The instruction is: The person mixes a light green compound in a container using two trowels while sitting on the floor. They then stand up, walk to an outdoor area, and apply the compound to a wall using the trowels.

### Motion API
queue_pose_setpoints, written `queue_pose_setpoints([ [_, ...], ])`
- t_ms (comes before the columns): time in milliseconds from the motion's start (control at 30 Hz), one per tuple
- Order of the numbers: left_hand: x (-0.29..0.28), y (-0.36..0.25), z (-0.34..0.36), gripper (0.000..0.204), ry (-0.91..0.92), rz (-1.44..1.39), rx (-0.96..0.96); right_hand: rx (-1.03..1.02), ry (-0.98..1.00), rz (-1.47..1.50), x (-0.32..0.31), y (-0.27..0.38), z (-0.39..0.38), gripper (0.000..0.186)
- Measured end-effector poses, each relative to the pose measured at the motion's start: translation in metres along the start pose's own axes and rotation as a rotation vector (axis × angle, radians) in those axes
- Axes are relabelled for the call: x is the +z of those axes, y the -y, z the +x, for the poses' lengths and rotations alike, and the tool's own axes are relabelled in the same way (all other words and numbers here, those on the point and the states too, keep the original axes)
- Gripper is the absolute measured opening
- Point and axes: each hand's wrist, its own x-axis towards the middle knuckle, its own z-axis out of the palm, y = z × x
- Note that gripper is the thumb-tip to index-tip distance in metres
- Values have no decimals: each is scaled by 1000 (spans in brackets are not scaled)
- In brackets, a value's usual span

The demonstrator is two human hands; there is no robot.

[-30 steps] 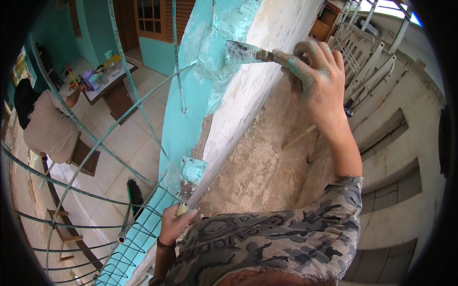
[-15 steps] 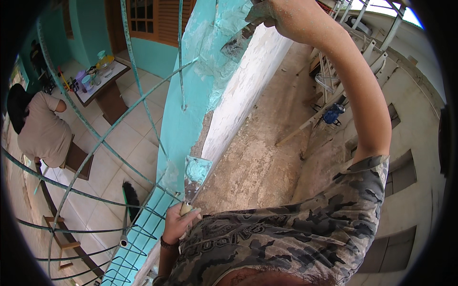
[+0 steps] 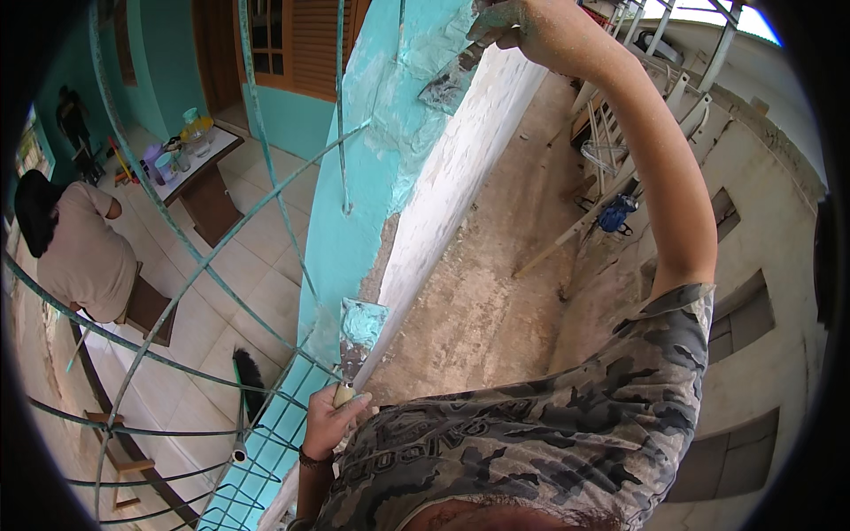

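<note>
My left hand [image 3: 329,423], low in the view near my shirt, is closed around the pale handle of a putty knife [image 3: 352,358]. A lump of turquoise paste [image 3: 364,322] covers its broad blade. At the top, my right hand [image 3: 518,34] grips a second putty knife [image 3: 450,85], whose smeared metal blade lies against the top of the wall. Its handle is mostly hidden by my fingers. The turquoise wall top [image 3: 354,181] carries rough, wet-looking paste around that blade. A bare grey patch [image 3: 379,257] shows along its edge, beside the peeling white side face [image 3: 443,190].
Curved metal grille bars [image 3: 199,263] rise along the wall's left. Beyond them sit a person in a beige shirt [image 3: 84,243], a table with containers [image 3: 202,164] and a broom [image 3: 251,380]. On the right are a dirt passage [image 3: 482,283] and leaning poles [image 3: 575,232].
My right hand and its putty knife have shifted slightly up and right along the wall. The left hand keeps its hold on the loaded putty knife. The whole view has moved a little.
</note>
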Motion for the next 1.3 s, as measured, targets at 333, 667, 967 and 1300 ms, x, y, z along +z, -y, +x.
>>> queue_pose_setpoints([
  [333, 8, -5, -4, 17, -20, -43, -43, 41, -286, 47, 34, -45, -16, 20],
  [667, 20, -8, -10, 16, -82, -1, 15, -26, -362, 132, 52, -28, -23, 13],
  [967, 39, -4, -9, 17, -153, 16, 23, 112, -597, 193, 46, -40, -37, 15],
  [1300, 62, -2, -13, 16, -205, 6, 49, 80, -685, 120, 94, -43, -52, 17],
])
